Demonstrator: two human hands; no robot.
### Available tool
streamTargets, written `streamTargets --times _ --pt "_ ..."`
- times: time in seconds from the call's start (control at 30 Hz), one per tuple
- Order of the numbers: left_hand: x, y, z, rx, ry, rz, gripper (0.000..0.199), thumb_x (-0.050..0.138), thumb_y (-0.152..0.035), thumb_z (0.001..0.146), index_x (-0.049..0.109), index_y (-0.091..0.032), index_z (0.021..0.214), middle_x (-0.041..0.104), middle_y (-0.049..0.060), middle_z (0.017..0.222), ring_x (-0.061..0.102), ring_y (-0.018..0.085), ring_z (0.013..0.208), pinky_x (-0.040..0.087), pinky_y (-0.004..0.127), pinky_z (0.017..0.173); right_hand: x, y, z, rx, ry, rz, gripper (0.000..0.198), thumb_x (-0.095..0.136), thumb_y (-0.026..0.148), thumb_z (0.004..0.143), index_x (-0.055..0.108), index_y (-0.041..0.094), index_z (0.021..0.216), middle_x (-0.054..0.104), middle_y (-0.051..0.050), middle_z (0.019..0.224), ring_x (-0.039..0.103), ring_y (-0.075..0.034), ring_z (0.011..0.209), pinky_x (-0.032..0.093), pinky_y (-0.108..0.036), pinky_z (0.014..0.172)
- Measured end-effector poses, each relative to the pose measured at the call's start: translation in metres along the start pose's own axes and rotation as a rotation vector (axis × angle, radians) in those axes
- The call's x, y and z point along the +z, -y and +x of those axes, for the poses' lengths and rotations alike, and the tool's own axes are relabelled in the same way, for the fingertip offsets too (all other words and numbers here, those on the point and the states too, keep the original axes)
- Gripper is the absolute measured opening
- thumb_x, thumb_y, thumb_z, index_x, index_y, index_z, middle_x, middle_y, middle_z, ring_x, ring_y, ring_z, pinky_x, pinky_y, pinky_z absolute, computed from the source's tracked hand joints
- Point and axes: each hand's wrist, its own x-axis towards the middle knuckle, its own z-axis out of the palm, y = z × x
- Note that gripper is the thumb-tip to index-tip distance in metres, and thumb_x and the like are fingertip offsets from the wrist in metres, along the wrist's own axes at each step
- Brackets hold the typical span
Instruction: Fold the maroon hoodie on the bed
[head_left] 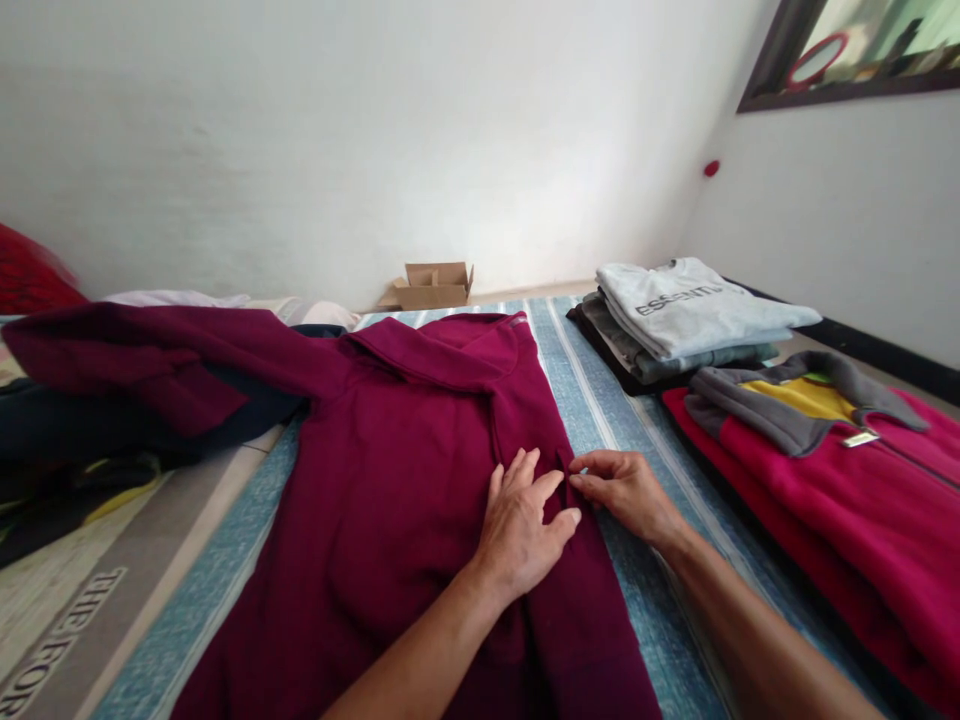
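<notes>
A maroon hooded sweatshirt [405, 470] lies spread before me, its hood end away from me. One sleeve [292, 350] stretches out to the left over dark clothes. The other sleeve is folded in along the right side of the body. My left hand [525, 525] rests on the sweatshirt near that right side, fingers spread. At the right edge, my right hand [622, 490] pinches the maroon cloth between thumb and fingers. The lower end of the sweatshirt runs out of view at the bottom.
Blue striped bedding [652, 600] lies underneath. At right are a folded grey ESSENTIALS top [697, 305] on darker clothes and a folded pink-red jacket [840, 480]. Dark clothes [247, 400] lie at left. A cardboard box [435, 287] stands by the back wall.
</notes>
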Motion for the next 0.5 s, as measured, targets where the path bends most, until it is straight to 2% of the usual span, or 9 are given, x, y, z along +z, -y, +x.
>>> streamTargets --times 0.17,0.37,0.5 --pt "0.004 -0.001 0.004 0.052 -0.059 -0.010 0.036 0.057 -0.027 0.081 0.060 -0.020 0.116 0.041 0.012 0.142 0.027 0.024 0.135 0.019 0.046 0.110 0.002 0.000 0.000 -0.038 0.002 -0.029 0.018 0.068 0.032 0.067 0.069 0.016 0.074 0.056 0.005 0.053 0.044 -0.007 0.048 0.034 -0.021 0.047" --pt "0.004 0.003 0.009 -0.003 0.009 -0.087 0.044 0.062 -0.017 0.076 0.059 -0.021 0.120 0.038 0.013 0.143 0.026 0.025 0.136 0.018 0.047 0.111 0.005 -0.008 0.002 -0.100 -0.066 -0.073 0.018 0.068 0.033 0.067 0.072 0.017 0.076 0.066 0.000 0.068 0.056 -0.013 0.062 0.042 -0.025 0.060" --pt "0.004 0.004 0.011 -0.015 0.011 -0.100 0.046 0.064 -0.014 0.073 0.061 -0.023 0.118 0.039 0.012 0.143 0.027 0.026 0.135 0.018 0.049 0.110 0.003 -0.011 0.003 -0.150 -0.069 -0.124 0.016 0.065 0.032 0.070 0.071 0.017 0.073 0.064 0.000 0.065 0.055 -0.014 0.062 0.041 -0.025 0.060"
